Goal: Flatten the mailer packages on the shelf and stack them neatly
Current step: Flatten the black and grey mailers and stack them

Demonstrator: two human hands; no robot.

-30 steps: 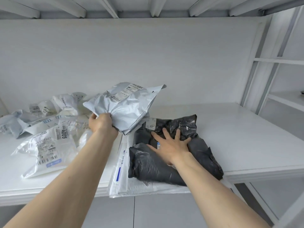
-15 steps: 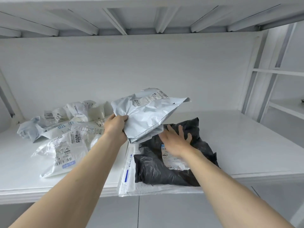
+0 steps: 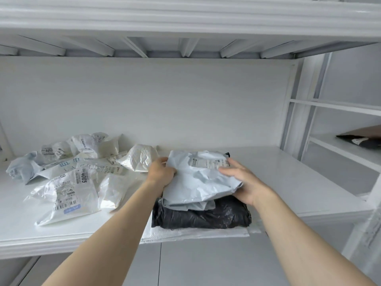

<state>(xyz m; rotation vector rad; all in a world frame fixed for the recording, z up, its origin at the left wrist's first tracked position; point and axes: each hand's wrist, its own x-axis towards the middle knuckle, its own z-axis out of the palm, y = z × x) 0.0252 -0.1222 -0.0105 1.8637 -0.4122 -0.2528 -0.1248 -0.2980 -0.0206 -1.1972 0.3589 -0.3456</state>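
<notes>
A crumpled pale grey mailer [image 3: 198,180] lies on top of a black mailer [image 3: 206,215], which rests on a flat white mailer [image 3: 198,233] overhanging the shelf's front edge. My left hand [image 3: 160,172] grips the grey mailer's left side. My right hand [image 3: 241,178] holds its right side, with the fingers over the shipping label and the palm under the edge. To the left lies a loose heap of several crumpled white and clear mailers [image 3: 70,178] with printed labels.
The white shelf board [image 3: 299,182] runs right to a metal upright [image 3: 292,108]. A low shelf [image 3: 185,23] hangs overhead. On the neighbouring rack at the right lies a dark package [image 3: 360,139].
My left hand carried the grey mailer from the air down onto the black mailer. My right hand left the black mailer's top and took the grey mailer's right side.
</notes>
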